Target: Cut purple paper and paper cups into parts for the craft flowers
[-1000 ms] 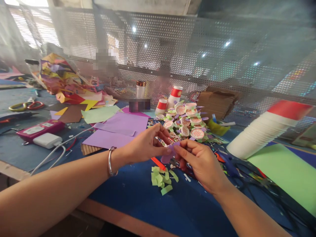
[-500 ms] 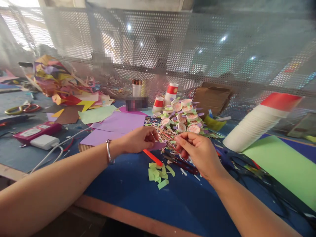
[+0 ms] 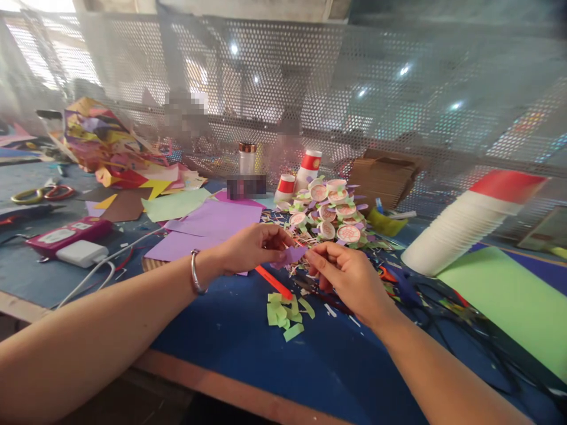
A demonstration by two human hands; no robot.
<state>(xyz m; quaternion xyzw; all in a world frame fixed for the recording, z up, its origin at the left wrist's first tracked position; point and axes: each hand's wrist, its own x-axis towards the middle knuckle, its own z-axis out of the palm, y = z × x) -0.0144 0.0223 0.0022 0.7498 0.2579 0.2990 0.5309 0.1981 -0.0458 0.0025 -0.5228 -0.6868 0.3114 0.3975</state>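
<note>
My left hand (image 3: 253, 246) and my right hand (image 3: 343, 274) meet above the blue table (image 3: 248, 360), both pinching a small purple paper piece (image 3: 290, 256) between thumb and fingers. A silver bangle sits on my left wrist. Just below the hands lie a small heap of green paper scraps (image 3: 286, 313) and an orange-red strip (image 3: 272, 282). Behind the hands is a pile of small paper cups with green and purple paper bits (image 3: 330, 209).
Purple sheets (image 3: 208, 227) lie at left centre, a green sheet (image 3: 516, 301) at right. A long stack of white cups with a red rim (image 3: 465, 221) lies on its side. A pink device and white charger (image 3: 73, 239), scissors (image 3: 42, 193), a coloured paper heap and a perforated metal screen stand behind.
My right hand has come back to the purple piece, which half a second ago only my left hand held. Both hands sit slightly higher and closer together than then.
</note>
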